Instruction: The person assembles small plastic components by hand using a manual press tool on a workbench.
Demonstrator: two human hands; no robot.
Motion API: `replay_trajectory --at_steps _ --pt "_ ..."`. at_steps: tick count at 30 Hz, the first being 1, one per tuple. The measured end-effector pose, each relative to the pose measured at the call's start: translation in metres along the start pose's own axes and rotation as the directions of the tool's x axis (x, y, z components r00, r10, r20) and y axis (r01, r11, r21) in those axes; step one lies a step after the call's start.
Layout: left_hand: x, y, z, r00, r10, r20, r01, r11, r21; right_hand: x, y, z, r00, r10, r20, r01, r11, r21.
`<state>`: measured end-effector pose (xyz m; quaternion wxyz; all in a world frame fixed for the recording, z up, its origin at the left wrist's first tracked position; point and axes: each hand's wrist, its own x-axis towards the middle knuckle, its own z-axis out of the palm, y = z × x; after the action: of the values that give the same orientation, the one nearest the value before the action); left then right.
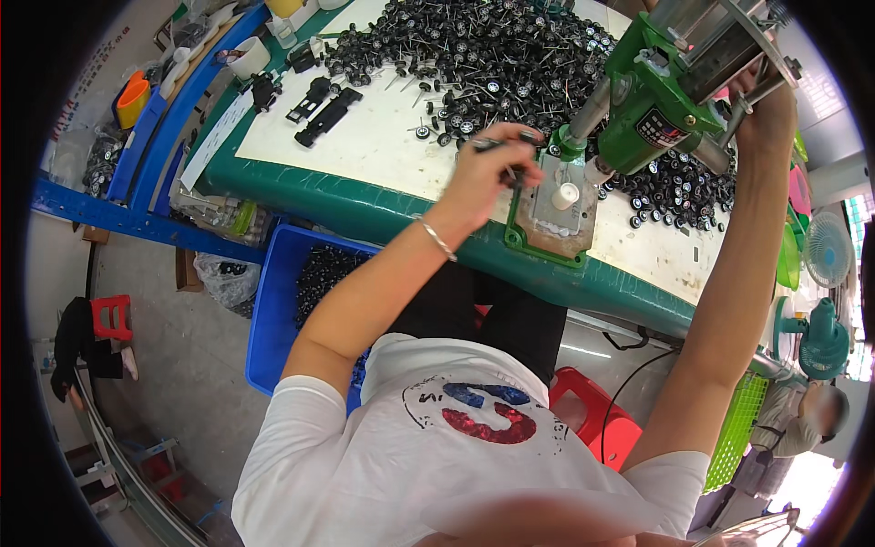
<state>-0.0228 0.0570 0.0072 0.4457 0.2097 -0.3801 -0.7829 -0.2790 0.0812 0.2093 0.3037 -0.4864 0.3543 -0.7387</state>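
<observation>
close head-worn fisheye view down onto table (387, 157)

Workshop: green press (629, 123), heaped wheels (510, 68)

A white-topped table (365, 162) carries heaped black wheels (510, 68), black chassis (329, 117) and a green press (629, 114).

"What's the press (624, 132) made of?"

"Metal, by its look, under glossy green paint. The rod (591, 108) left of it is bare, shiny metal."

"And the wheels (510, 64) heaped beyond that side?"

"Black plastic."

"The table edge (629, 285) below the press?"

"Smooth, glossy green, like plastic sheeting."
</observation>
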Motion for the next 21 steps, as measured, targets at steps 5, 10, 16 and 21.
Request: replay_trajectory --at_steps 5,10,16,21 --pt "-0.002 0.042 -0.061 0.982 0.087 -0.170 0.014 0.855 0.519 -0.028 0.026 -0.040 0.974 -0.090 -0.209 0.061 0.988 -0.143" --pt "0.016 0.057 -0.098 0.921 0.362 0.141 -0.129 -0.057 0.990 -0.090 0.042 -0.083 0.932 0.112 -0.345 -0.207 0.945 -0.252" --pt "0.025 0.063 -0.129 0.900 0.395 0.183 -0.115 -0.190 0.975 -0.154 0.066 -0.121 0.894 0.159 -0.419 -0.316 0.887 -0.337" --pt "0.020 0.071 -0.142 0.941 0.328 -0.080 0.119 -0.101 0.988 -0.185 0.097 -0.135 0.890 0.218 -0.400 -0.447 0.592 -0.671"
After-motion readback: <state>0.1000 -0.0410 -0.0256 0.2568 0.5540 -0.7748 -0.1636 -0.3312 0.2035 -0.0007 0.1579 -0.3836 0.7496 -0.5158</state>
